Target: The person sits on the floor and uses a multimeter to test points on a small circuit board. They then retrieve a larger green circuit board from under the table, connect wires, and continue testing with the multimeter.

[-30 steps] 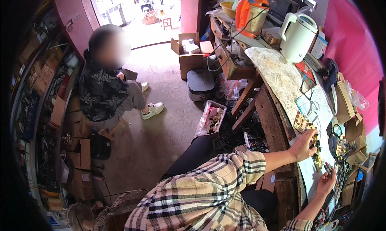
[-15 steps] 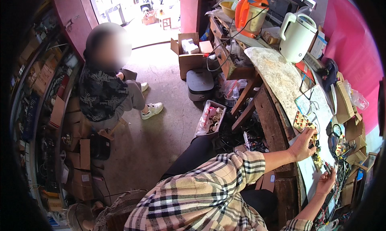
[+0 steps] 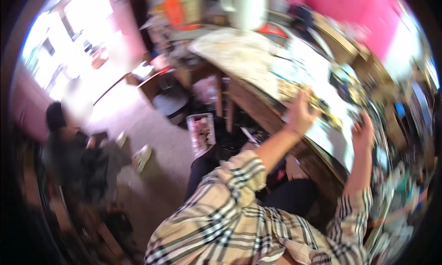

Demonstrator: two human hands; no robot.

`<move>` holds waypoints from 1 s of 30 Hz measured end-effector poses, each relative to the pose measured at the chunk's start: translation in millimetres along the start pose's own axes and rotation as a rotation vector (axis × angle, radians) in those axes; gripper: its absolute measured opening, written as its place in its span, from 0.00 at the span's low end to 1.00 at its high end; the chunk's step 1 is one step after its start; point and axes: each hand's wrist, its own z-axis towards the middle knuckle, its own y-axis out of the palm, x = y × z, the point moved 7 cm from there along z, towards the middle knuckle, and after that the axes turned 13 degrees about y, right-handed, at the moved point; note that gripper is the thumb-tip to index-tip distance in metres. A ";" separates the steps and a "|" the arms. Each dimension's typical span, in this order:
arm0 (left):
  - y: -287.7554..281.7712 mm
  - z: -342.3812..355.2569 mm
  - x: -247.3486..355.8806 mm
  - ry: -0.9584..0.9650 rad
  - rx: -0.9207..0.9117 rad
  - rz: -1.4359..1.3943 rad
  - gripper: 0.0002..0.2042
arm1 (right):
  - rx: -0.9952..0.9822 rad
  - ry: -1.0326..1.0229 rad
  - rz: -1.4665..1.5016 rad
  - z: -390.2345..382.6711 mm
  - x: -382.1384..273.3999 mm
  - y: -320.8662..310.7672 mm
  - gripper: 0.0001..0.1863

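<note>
On the workbench [image 3: 248, 76] lies a yellowish circuit board [image 3: 328, 114] with dark parts, smeared by motion. My left hand [image 3: 301, 114] grips its near left side, the fingers toward the far end and the thumb along the edge. To the right, my right hand [image 3: 363, 133] is raised beside the board, apart from it. Its fingers are bent together around something small and dark, too blurred to name. A white sheet [image 3: 329, 138] spreads beneath the board and between my hands.
A white kettle [image 3: 246, 9] and an orange appliance [image 3: 182, 9] stand at the bench's far end. Cluttered parts and cables [image 3: 352, 87] line its right side. Left, a person [image 3: 87, 159] sits near a white bin [image 3: 201, 133] on the floor.
The whole view has swung toward the right and blurred, so the bench now sits farther left. My hands remain near the circuit board; the right one appears lifted more upright.
</note>
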 end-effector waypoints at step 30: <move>14.0 -1.7 23.5 0.020 -0.215 -0.296 0.36 | -0.358 -0.101 -0.191 -51.0 28.6 88.4 0.14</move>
